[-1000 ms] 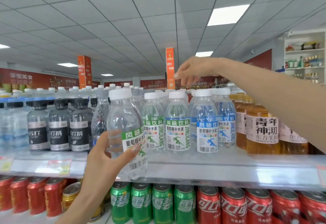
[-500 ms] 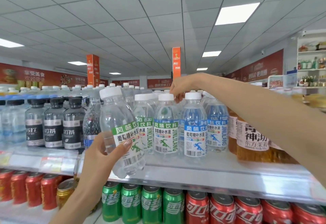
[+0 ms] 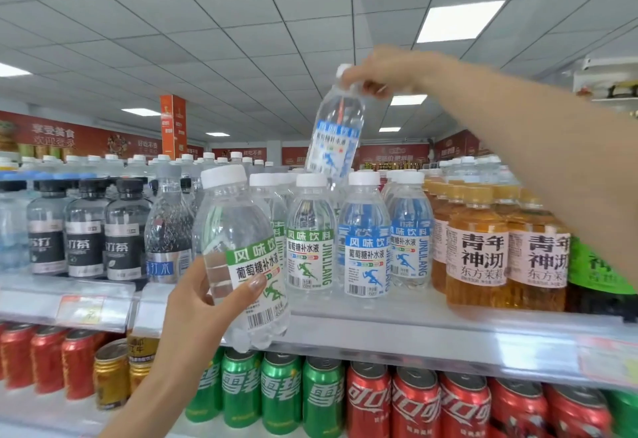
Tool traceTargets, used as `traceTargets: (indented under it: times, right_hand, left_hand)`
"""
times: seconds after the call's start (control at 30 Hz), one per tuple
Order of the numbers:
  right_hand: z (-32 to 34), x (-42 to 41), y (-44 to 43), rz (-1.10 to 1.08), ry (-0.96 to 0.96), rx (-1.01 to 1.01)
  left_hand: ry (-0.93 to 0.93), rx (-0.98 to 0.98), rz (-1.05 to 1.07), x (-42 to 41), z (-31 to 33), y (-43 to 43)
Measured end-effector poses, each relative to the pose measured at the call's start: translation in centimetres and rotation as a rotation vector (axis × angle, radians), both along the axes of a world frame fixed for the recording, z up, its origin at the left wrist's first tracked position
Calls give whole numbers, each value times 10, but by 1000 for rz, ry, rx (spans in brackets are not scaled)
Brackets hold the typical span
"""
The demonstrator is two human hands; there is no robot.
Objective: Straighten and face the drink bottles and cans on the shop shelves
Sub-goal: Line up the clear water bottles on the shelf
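Left hand: fingers wrapped round green-label bottle, held tilted in front of the shelf edge (label outward, likely for facing).
Right hand: pinches blue-label bottle by the neck, hanging tilted above the row, probably to clear neighbouring caps.

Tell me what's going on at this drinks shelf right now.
A person is tidying shop drinks with both hands. The left hand grips a green-labelled clear bottle, tilted, in front of the shelf edge. The right hand holds a blue-labelled bottle by its neck, up above the standing row of white-capped bottles. Amber tea bottles stand to the right, with green cans and red cans below.
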State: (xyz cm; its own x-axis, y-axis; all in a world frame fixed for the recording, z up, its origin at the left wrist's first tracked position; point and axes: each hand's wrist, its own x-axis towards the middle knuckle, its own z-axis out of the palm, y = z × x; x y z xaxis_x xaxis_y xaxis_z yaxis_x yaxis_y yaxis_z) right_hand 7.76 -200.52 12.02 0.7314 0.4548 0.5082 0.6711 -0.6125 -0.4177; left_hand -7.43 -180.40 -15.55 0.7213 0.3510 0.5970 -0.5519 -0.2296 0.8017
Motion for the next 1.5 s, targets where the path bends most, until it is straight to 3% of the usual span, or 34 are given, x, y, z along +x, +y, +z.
traceTargets:
  times: [0.17,0.37,0.6,0.97,1.5]
  right_hand:
    - [35,-39,-60,-62,-121,107]
    - [25,-75,-102,-129,-151,-29]
    - [-18,-89,-95,-77,-77,-62]
    - [-79,-64,-76,-112,23,-326]
    - [-95,-39,-80,-123,64,-374]
  left_hand:
    - [-13,4,0,-1,2,-8]
    - [-36,55,-26,0,3,-16]
    - [-40,55,-67,6,7,-33]
    - [-64,89,-100,5,10,-46]
    - [-17,116,-94,25,13,-56]
